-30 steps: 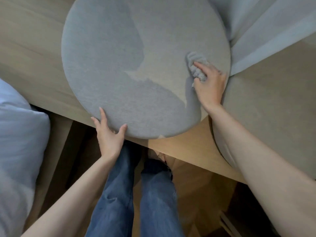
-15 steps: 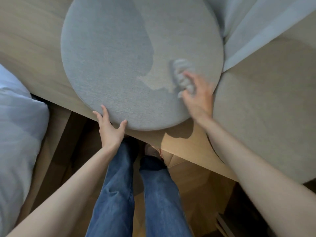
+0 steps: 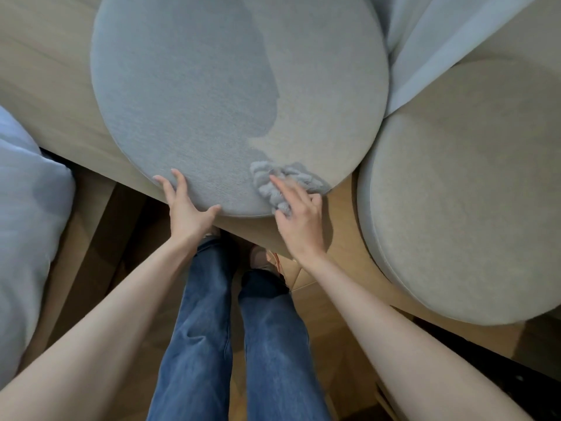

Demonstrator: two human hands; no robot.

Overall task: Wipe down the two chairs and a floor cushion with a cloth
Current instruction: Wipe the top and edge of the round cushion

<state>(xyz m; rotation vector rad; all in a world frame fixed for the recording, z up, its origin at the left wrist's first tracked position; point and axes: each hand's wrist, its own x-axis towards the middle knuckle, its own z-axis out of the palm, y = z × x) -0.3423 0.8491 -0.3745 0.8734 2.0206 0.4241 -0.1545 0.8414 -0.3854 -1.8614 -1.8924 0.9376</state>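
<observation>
Cloth (image 3: pixel 267 180), grey and bunched, lies on the near right edge of the round grey cushion (image 3: pixel 212 101). The right hand (image 3: pixel 300 223) grips it and presses it down, index finger stretched across it. The left hand (image 3: pixel 185 211) rests on the cushion's near rim, fingers spread. A beige cushion (image 3: pixel 470 192) touches the grey one on the right.

The left hand (image 3: pixel 185 208) and the right hand (image 3: pixel 299 223) are left bare, and the forearms (image 3: pixel 121 314) are uncovered down to the lower edge of the view. Blue denim jeans (image 3: pixel 194 344) are worn, faded paler down the front of each leg and darker toward the hems, with soft creases. Under the hems a light-coloured shoe (image 3: pixel 262 258) with orange-red trim is partly seen; its details cannot be made out.
</observation>
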